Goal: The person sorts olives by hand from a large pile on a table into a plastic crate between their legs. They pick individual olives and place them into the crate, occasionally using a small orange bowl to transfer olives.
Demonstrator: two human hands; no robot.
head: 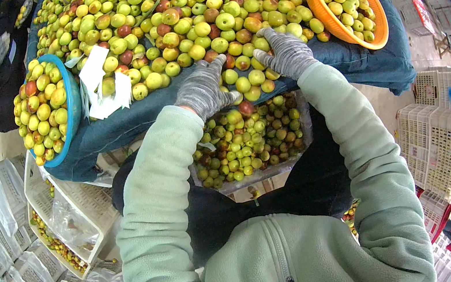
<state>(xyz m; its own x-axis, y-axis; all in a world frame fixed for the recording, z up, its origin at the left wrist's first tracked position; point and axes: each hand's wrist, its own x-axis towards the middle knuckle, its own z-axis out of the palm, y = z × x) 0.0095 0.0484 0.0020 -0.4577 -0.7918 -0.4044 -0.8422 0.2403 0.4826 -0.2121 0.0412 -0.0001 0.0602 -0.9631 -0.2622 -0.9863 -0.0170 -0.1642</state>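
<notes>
Green and reddish-brown jujubes (225, 21) lie heaped over a table draped in blue cloth (160, 112). At the front edge my left hand (204, 89), in a grey knit glove, spreads its fingers beside the fruit. My right hand (287, 53), gloved alike, rests its fingertips against jujubes on the other side. A small cluster of jujubes (249, 80) sits between the two hands at the edge. Just below, a reddish jujube (246, 108) appears over a lined crate (265, 173) of jujubes between my knees. Neither hand has a fruit plainly gripped.
An orange basket (379, 26) of jujubes tilts at the right; a blue basket (70, 98) of them stands left. White paper slips (100, 89) lie near the left edge. White crates (86, 232) flank me at left, with stacked crates (435, 140) at right.
</notes>
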